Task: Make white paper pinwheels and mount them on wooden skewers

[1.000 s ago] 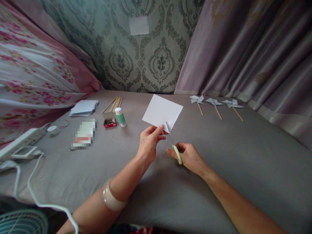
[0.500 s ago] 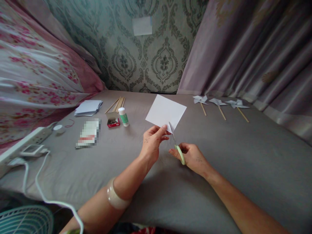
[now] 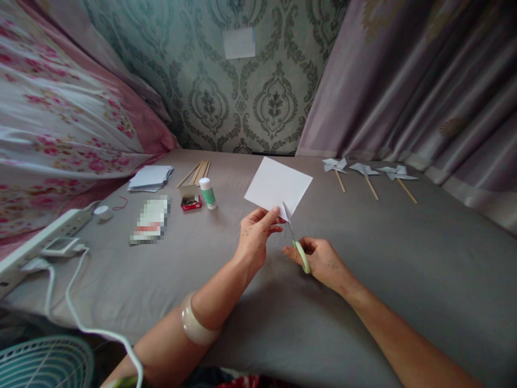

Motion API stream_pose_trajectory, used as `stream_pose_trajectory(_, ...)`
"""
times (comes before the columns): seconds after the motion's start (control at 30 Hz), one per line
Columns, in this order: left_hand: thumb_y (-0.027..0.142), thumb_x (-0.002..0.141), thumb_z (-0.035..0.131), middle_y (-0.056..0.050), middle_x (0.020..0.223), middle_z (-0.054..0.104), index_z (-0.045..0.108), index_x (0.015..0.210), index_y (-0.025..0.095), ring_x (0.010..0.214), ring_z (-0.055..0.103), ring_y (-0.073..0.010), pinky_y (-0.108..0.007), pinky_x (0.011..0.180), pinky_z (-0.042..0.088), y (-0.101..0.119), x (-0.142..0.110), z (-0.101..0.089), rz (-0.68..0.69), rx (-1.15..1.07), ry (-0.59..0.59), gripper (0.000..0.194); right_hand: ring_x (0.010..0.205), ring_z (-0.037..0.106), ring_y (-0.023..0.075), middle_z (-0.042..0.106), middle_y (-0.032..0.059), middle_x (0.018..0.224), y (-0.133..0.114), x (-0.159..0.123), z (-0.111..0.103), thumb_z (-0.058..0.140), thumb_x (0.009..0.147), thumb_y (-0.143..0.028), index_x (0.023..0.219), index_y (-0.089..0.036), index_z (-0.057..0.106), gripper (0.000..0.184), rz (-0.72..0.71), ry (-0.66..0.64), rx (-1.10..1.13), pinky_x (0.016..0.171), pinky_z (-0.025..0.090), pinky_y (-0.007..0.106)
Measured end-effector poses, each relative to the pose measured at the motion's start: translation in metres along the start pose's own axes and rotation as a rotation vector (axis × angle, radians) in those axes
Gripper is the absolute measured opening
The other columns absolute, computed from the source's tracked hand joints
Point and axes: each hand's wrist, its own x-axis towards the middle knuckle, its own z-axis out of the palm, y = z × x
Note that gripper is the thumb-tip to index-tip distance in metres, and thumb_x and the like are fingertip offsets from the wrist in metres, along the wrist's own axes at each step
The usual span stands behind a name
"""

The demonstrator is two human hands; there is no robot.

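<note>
Held up above the grey cloth is a square sheet of white paper (image 3: 278,184), one corner turned toward me. My left hand (image 3: 256,231) pinches it near that corner, thumb on top. In my right hand (image 3: 321,258) is a pair of scissors (image 3: 301,256) with pale green handles, its thumb and fingers around the loops. The scissor blades lie at the near corner of the paper, just right of my left thumb. How far the cut runs is hard to make out.
Paper pinwheels on sticks (image 3: 365,173) lie at the back right. On the left are a stack of paper (image 3: 150,178), wooden sticks (image 3: 198,172), a glue bottle (image 3: 208,194), a small red box (image 3: 190,202), a blurred packet (image 3: 150,220) and a power strip (image 3: 60,237) with cables.
The whole view has shifted slightly, so everything sits a little farther right. Both hands, the paper and the scissors keep nearly the same positions relative to one another.
</note>
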Motion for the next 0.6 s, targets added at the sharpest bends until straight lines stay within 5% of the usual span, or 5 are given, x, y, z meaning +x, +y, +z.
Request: stream_pose_trajectory(0.6, 0.031, 0.061, 0.077, -0.001, 0.062, 0.062, 0.061, 0.061, 0.013, 0.061, 0.059, -0.0094, -0.019, 0.055, 0.044, 0.0013, 0.0008, 0.0003, -0.014, 0.005, 0.004, 0.024, 0.049, 0.035, 0.0084, 0.046, -0.0054, 0.051, -0.0013, 0.0008, 0.0008, 0.073, 0.059, -0.057, 0.058, -0.017, 0.054, 0.045, -0.007, -0.012, 0.03, 0.047, 0.029, 0.023)
